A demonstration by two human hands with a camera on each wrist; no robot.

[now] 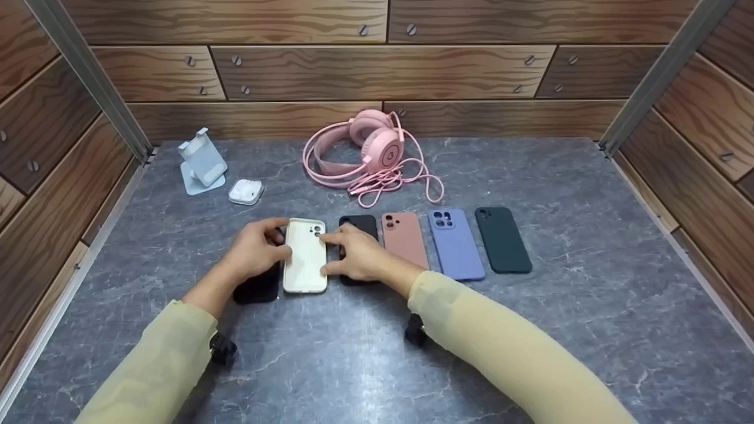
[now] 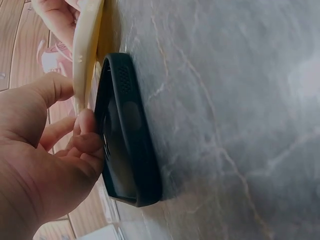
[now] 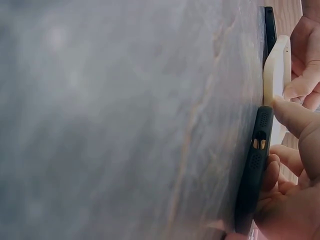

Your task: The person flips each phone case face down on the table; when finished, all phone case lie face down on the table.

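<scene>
Left hand and right hand pinch the cream phone case's opposite long edges, steadying it flat on the table.

Six phone cases, one headset, one earbud case, one stand
</scene>
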